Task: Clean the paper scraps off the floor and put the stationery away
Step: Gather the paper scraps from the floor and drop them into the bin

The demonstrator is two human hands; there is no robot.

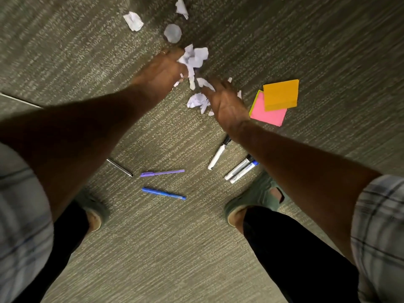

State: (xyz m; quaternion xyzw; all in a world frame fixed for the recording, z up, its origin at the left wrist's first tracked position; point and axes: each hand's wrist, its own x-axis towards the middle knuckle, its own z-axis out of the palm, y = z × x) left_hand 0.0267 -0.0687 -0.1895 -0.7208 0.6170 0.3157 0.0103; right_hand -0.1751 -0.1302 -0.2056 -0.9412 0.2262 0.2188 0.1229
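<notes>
My left hand is down at the carpet, its fingers closed on a bunch of crumpled white paper scraps. My right hand is beside it with fingers spread, touching more scraps lying on the floor. Further out lie three loose scraps: a crumpled one, a round one and a torn one. Near my feet lie a purple pen, a blue pen, a silver pen and white markers.
Orange and pink sticky-note pads lie on the grey-green carpet right of my right hand. My feet in green slippers stand either side of the pens. A pale strip crosses the floor at the left.
</notes>
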